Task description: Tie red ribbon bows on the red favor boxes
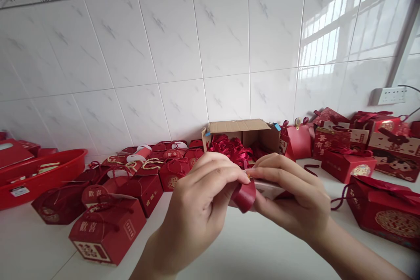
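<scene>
your left hand (205, 203) pinches a dark red strip (245, 199); your right hand (295, 199) clasps a partly hidden box (267, 188), both near, with an open carton (239, 127) far behind.

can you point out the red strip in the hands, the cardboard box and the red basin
Red strip (245, 197): head view, on its curled face.
Cardboard box (239, 126): head view, on its upper flap.
Red basin (41, 183): head view, on its outer side wall.

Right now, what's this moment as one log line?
left hand: pinching dark-red band | right hand: holding pale-sided item | beyond: open carton of red ribbons
</scene>
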### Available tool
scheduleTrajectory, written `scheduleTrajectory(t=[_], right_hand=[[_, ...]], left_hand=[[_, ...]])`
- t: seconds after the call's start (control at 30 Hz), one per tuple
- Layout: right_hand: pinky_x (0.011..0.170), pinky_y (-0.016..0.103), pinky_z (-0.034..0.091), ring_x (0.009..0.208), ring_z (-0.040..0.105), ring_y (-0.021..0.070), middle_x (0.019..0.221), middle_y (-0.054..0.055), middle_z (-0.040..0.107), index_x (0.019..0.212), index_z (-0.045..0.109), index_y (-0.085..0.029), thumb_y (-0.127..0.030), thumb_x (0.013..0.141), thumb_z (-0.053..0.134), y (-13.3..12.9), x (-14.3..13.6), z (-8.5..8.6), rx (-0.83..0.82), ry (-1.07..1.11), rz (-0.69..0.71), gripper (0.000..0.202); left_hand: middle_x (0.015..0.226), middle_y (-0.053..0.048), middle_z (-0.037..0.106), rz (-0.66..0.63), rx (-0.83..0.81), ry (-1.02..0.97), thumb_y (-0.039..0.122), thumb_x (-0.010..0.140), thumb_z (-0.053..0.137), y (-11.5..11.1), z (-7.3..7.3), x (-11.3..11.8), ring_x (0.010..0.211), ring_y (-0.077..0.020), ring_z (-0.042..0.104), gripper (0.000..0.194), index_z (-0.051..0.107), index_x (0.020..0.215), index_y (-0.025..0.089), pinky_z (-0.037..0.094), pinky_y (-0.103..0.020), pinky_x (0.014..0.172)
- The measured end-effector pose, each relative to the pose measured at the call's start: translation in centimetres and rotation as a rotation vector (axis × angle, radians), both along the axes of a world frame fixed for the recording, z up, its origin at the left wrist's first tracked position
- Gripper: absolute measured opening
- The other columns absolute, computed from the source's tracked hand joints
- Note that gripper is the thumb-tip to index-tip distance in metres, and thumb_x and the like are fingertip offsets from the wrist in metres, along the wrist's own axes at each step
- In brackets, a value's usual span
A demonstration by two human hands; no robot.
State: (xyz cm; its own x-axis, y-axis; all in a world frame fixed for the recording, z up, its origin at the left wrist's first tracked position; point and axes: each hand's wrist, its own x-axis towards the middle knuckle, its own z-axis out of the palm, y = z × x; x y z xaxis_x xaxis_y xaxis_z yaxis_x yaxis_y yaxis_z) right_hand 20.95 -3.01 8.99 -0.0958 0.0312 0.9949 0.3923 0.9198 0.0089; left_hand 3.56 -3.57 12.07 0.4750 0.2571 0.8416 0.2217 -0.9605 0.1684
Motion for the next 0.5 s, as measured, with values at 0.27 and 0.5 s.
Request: scheduleTrajectory(t=[0.27, 0.5], right_hand=[[0.051, 0.03, 0.053, 0.061, 0.058, 0.0165, 0.071, 0.006, 0.058, 0.089, 0.064, -0.015, -0.001, 0.072, 0.065, 0.21, 0.01, -0.32, 0.004, -0.033, 0.026, 0.022], [0.053, 0.032, 0.053, 0.064, 0.057, 0.0174, 0.072, 0.008, 0.058, 0.088, 0.062, -0.012, 0.001, 0.072, 0.064, 0.07, 0.3, -0.3, 0.021, -0.099, 0.057, 0.02]], left_hand=[[0.094, -0.005, 0.065, 0.045, -0.023, 0.031, 0.001, 0.083, 0.055, 0.02, 0.14, -0.18, 0.095, -0.0181, 0.059, 0.024, 0.062, 0.094, 0.021, 0.049, -0.035, 0.088], [0.1, -0.001, 0.067, -0.025, -0.259, 0.031, 0.004, 0.085, 0.055, -0.53, 0.17, -0.42, 0.102, -0.0157, 0.061, 0.027, 0.058, 0.102, 0.025, 0.052, -0.029, 0.09]])
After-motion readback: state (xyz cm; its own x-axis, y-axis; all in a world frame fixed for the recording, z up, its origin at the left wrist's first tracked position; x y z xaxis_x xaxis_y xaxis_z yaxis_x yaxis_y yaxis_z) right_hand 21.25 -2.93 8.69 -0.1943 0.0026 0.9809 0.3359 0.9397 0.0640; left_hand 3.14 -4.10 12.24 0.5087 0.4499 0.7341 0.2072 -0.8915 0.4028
